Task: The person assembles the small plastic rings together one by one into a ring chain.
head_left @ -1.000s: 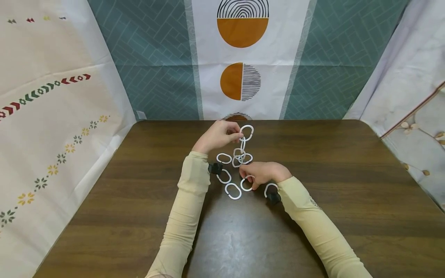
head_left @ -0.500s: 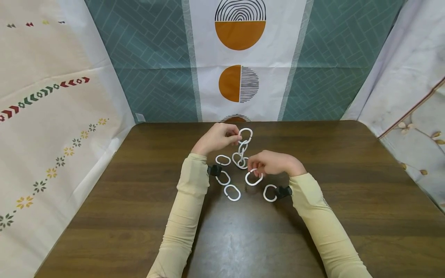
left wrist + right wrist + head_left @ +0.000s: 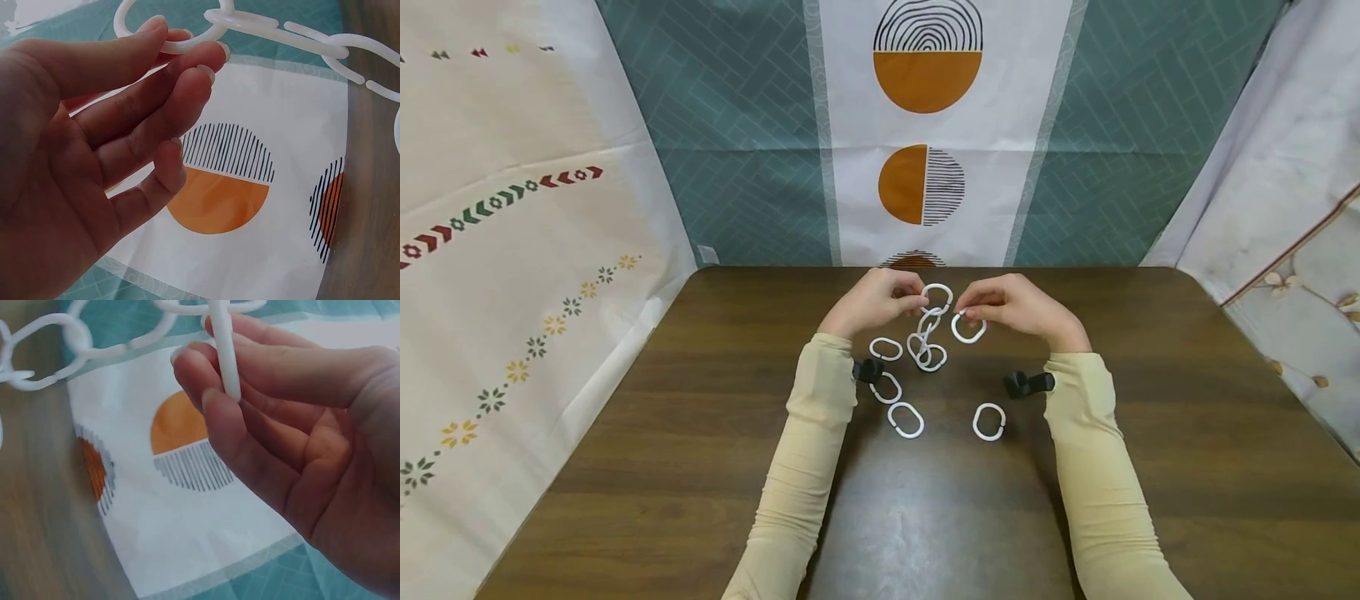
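Observation:
My left hand [image 3: 877,302] pinches the top ring [image 3: 937,287] of a chain of white oval rings [image 3: 929,321], which hangs down beside the fingertips. Level with it on the right, my right hand [image 3: 1019,307] pinches a separate white ring [image 3: 968,337]. A small gap parts this ring from the chain in the head view. In the left wrist view the thumb and forefinger of the left hand [image 3: 119,119] grip the end ring [image 3: 187,45]. The right wrist view shows the right hand [image 3: 294,425] with its ring [image 3: 226,356] between thumb and fingers.
Loose white rings lie on the brown table [image 3: 700,467]: three near the left wrist, the nearest one [image 3: 906,421] lowest, and another ring [image 3: 988,422] below the right wrist. A patterned cloth [image 3: 737,150] hangs behind the table's far edge.
My right hand has lifted its ring off the table area and moved up and away, level with my left hand. My left hand keeps its hold on the chain, nearly still.

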The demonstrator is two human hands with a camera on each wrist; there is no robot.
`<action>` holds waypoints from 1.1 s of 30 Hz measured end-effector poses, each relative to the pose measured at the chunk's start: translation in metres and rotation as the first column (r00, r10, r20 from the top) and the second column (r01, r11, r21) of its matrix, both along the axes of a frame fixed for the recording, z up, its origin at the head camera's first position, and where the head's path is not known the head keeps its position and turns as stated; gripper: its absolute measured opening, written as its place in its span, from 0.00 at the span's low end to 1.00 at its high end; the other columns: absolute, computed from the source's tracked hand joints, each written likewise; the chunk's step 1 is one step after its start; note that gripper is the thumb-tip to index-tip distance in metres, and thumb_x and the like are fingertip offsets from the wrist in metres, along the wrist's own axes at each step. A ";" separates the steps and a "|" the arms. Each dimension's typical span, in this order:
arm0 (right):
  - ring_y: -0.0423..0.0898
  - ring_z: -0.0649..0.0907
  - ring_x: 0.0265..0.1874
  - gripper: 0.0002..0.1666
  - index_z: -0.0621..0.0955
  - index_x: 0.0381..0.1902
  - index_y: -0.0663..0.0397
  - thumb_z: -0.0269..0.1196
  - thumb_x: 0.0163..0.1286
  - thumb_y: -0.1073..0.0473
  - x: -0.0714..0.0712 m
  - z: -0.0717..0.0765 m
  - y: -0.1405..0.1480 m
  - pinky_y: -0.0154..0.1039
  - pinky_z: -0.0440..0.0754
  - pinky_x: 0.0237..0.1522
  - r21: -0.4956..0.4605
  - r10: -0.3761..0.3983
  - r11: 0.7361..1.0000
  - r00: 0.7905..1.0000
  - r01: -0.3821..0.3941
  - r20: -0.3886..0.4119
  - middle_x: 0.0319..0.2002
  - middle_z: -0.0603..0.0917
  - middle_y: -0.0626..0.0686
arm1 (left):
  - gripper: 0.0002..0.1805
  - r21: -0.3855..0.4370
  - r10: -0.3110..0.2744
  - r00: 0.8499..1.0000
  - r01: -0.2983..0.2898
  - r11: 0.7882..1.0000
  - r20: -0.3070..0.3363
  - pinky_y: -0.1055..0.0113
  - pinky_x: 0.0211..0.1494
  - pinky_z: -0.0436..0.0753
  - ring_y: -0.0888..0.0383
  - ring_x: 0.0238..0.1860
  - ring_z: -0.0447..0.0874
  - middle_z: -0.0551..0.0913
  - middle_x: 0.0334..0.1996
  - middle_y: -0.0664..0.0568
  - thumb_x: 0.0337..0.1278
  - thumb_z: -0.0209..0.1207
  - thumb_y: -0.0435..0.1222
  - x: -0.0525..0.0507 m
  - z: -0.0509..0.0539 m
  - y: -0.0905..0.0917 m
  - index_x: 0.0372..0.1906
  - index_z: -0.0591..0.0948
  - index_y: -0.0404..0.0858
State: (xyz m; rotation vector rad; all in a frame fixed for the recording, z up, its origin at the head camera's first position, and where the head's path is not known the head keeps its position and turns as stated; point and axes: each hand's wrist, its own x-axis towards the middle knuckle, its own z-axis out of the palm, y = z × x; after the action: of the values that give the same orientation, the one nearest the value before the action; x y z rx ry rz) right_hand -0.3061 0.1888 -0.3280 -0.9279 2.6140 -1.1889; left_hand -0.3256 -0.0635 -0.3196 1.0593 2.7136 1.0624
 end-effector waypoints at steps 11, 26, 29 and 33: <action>0.54 0.87 0.33 0.09 0.81 0.43 0.60 0.65 0.65 0.63 0.002 -0.003 -0.011 0.36 0.83 0.39 -0.107 -0.055 0.993 0.998 0.057 0.014 0.35 0.86 0.62 | 0.06 0.009 -0.004 1.000 0.004 1.000 -0.009 0.68 0.36 0.76 0.55 0.31 0.81 0.85 0.27 0.49 0.65 0.59 0.38 -0.001 -0.001 0.003 0.35 0.83 0.40; 0.48 0.82 0.23 0.06 0.81 0.40 0.62 0.64 0.65 0.66 0.006 0.001 -0.018 0.33 0.80 0.29 -0.130 -0.109 0.986 0.994 0.103 -0.034 0.33 0.84 0.62 | 0.07 -0.001 -0.025 1.000 0.025 1.000 0.009 0.69 0.37 0.78 0.57 0.30 0.81 0.84 0.27 0.53 0.65 0.59 0.38 0.000 -0.003 0.003 0.36 0.84 0.40; 0.49 0.83 0.23 0.07 0.81 0.41 0.61 0.64 0.66 0.65 0.007 0.004 -0.016 0.34 0.81 0.29 -0.129 -0.158 0.980 0.987 0.152 -0.036 0.33 0.85 0.60 | 0.07 -0.003 -0.025 1.000 0.025 1.000 0.005 0.69 0.37 0.77 0.57 0.30 0.80 0.84 0.26 0.53 0.65 0.59 0.38 -0.001 -0.004 0.003 0.36 0.84 0.40; 0.48 0.83 0.23 0.08 0.80 0.42 0.62 0.64 0.66 0.66 0.010 0.007 -0.014 0.33 0.80 0.30 -0.139 -0.215 0.968 0.976 0.207 -0.043 0.33 0.84 0.59 | 0.06 0.005 -0.019 1.000 0.019 1.000 0.020 0.69 0.37 0.77 0.51 0.32 0.82 0.83 0.26 0.53 0.65 0.59 0.38 -0.001 -0.004 0.004 0.35 0.83 0.42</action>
State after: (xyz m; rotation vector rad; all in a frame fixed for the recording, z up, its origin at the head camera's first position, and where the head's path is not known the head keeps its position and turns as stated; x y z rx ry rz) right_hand -0.2966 0.1751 -0.3209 -0.7280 2.7647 -1.4228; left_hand -0.3266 -0.0590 -0.3236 1.0674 2.6818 1.0707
